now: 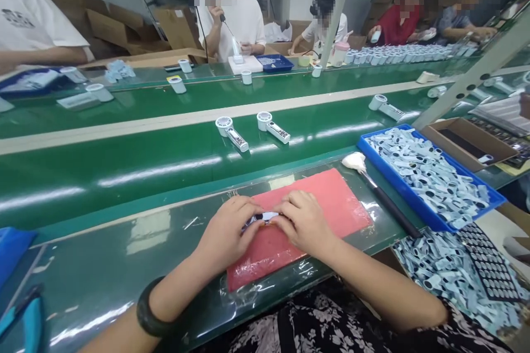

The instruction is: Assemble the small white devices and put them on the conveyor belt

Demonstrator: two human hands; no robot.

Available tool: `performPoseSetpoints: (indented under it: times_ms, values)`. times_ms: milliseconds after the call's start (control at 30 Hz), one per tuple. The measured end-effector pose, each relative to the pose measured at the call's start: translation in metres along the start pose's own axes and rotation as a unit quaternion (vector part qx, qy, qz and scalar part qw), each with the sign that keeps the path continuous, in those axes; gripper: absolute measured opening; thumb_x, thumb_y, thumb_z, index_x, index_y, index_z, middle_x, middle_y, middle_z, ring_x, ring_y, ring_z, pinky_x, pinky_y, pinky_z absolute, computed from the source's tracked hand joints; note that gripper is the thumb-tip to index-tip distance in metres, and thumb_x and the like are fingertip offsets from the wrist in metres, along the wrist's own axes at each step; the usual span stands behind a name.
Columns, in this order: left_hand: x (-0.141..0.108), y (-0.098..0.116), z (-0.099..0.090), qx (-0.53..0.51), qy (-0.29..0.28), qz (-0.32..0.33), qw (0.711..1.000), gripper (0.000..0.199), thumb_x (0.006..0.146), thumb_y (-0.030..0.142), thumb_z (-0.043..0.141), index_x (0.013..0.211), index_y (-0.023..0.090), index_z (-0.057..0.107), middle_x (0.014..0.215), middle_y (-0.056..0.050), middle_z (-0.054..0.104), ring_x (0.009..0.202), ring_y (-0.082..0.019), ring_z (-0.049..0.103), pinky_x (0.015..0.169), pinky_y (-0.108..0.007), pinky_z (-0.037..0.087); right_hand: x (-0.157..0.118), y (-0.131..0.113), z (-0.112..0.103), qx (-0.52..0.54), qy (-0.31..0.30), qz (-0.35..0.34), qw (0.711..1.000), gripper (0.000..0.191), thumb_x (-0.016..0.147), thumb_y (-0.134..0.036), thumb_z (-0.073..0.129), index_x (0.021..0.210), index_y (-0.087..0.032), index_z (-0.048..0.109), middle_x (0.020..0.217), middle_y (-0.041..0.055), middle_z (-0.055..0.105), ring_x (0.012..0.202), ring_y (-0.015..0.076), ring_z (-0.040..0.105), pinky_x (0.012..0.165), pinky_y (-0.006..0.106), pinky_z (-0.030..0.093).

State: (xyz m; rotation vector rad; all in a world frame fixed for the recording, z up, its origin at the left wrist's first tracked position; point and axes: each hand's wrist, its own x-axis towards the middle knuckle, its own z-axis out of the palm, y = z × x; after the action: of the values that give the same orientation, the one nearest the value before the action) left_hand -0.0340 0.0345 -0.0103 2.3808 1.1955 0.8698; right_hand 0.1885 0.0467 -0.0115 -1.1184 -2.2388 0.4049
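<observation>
Over a red mat [343,198] at the bench's front, both hands meet on a small white and dark part [267,217]. My left hand [232,226] pinches its left end between thumb and fingers. The right end is pinched the same way by my right hand [304,218]. Fingers cover much of the part, so its full shape is hidden. Right of the mat lies a black-handled tool [389,204] with a white wrapped tip.
Beyond the bench, a green conveyor [165,160] carries white handled devices [273,127]. A blue tray [447,220] of small pale parts stands at right, above more loose parts [439,265]. Blue-handled pliers [31,320] lie at lower left. Several people work across the conveyor.
</observation>
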Motion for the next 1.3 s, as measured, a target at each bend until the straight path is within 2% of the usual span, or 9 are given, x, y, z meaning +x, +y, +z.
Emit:
performPoseSetpoints:
  times_ms: [133, 333, 500, 667, 833, 933, 1033, 1200, 1300]
  values:
    - [0.001, 0.003, 0.001, 0.018, 0.009, 0.001, 1.000, 0.010, 0.099, 0.019, 0.050, 0.103, 0.018, 0.059, 0.102, -0.001, 0.063, 0.096, -0.016, 0.053, 0.080, -0.034, 0.048, 0.007, 0.004, -0.001, 0.176, -0.071, 0.118, 0.975, 0.008, 0.095, -0.027, 0.062, 0.092, -0.020, 0.066, 0.097, -0.0010, 0.061, 0.095, 0.0131, 0.054, 0.084, 0.031, 0.041]
    - [0.000, 0.000, 0.004, 0.033, 0.051, 0.016, 0.998, 0.014, 0.097, 0.024, 0.058, 0.110, 0.022, 0.061, 0.109, 0.001, 0.065, 0.103, -0.014, 0.059, 0.085, -0.032, 0.051, 0.014, 0.016, 0.001, 0.275, -0.147, 0.167, 0.935, 0.015, 0.092, -0.032, 0.065, 0.092, -0.018, 0.065, 0.099, 0.0015, 0.062, 0.095, 0.0131, 0.058, 0.085, 0.031, 0.047]
    - [-0.008, -0.004, 0.014, 0.052, 0.081, 0.036, 0.995, 0.017, 0.094, 0.019, 0.062, 0.112, 0.019, 0.061, 0.118, -0.003, 0.065, 0.124, -0.017, 0.054, 0.105, -0.036, 0.047, 0.013, 0.014, 0.000, 0.271, -0.148, 0.187, 0.933, 0.013, 0.091, -0.031, 0.064, 0.092, -0.018, 0.064, 0.095, -0.0005, 0.064, 0.090, 0.0132, 0.059, 0.082, 0.032, 0.046]
    - [-0.007, -0.001, 0.016, 0.062, 0.098, 0.056, 0.992, 0.019, 0.094, 0.012, 0.061, 0.112, 0.018, 0.060, 0.113, -0.002, 0.066, 0.115, -0.015, 0.056, 0.102, -0.038, 0.047, 0.013, 0.012, 0.001, 0.261, -0.143, 0.186, 0.936, 0.011, 0.092, -0.028, 0.062, 0.092, -0.017, 0.063, 0.094, -0.0019, 0.066, 0.089, 0.0128, 0.059, 0.082, 0.032, 0.045]
    - [-0.004, 0.009, 0.002, 0.039, 0.014, 0.029, 0.999, 0.009, 0.092, 0.022, 0.065, 0.098, 0.019, 0.059, 0.113, -0.002, 0.063, 0.111, -0.017, 0.055, 0.092, -0.037, 0.051, 0.009, 0.008, -0.013, 0.158, -0.233, 0.132, 0.950, 0.034, 0.097, -0.035, 0.060, 0.128, -0.022, 0.062, 0.127, 0.0005, 0.062, 0.118, 0.0185, 0.055, 0.104, 0.041, 0.042]
    - [-0.011, 0.019, -0.001, 0.065, -0.016, 0.028, 0.997, 0.019, 0.093, 0.027, 0.063, 0.109, 0.019, 0.058, 0.117, -0.003, 0.065, 0.116, -0.020, 0.056, 0.097, -0.043, 0.050, 0.002, 0.004, -0.021, 0.109, -0.263, 0.094, 0.954, 0.044, 0.099, -0.037, 0.058, 0.140, -0.021, 0.058, 0.132, 0.0035, 0.059, 0.125, 0.0213, 0.051, 0.110, 0.045, 0.037]
    - [-0.020, 0.029, 0.006, 0.114, -0.008, 0.022, 0.993, 0.028, 0.097, 0.027, 0.057, 0.124, 0.018, 0.055, 0.121, -0.004, 0.064, 0.121, -0.024, 0.053, 0.100, -0.047, 0.048, -0.005, 0.000, -0.021, 0.107, -0.257, 0.077, 0.957, 0.042, 0.099, -0.034, 0.058, 0.138, -0.021, 0.059, 0.127, 0.0029, 0.060, 0.121, 0.0193, 0.052, 0.109, 0.043, 0.037]
    - [-0.024, 0.036, 0.018, 0.123, 0.032, -0.010, 0.992, 0.019, 0.096, 0.017, 0.055, 0.115, 0.018, 0.061, 0.116, -0.002, 0.065, 0.118, -0.024, 0.052, 0.098, -0.046, 0.048, -0.007, -0.003, -0.014, 0.107, -0.233, 0.090, 0.962, 0.034, 0.095, -0.026, 0.062, 0.129, -0.021, 0.063, 0.120, 0.0008, 0.062, 0.114, 0.0185, 0.053, 0.102, 0.042, 0.038]
    - [-0.021, 0.038, 0.017, 0.125, 0.022, -0.010, 0.992, 0.017, 0.097, 0.019, 0.055, 0.113, 0.019, 0.061, 0.112, -0.001, 0.066, 0.113, -0.023, 0.054, 0.094, -0.044, 0.050, -0.008, -0.002, -0.014, 0.104, -0.236, 0.084, 0.963, 0.034, 0.098, -0.028, 0.058, 0.130, -0.020, 0.062, 0.120, 0.0020, 0.061, 0.116, 0.0192, 0.052, 0.103, 0.042, 0.037]
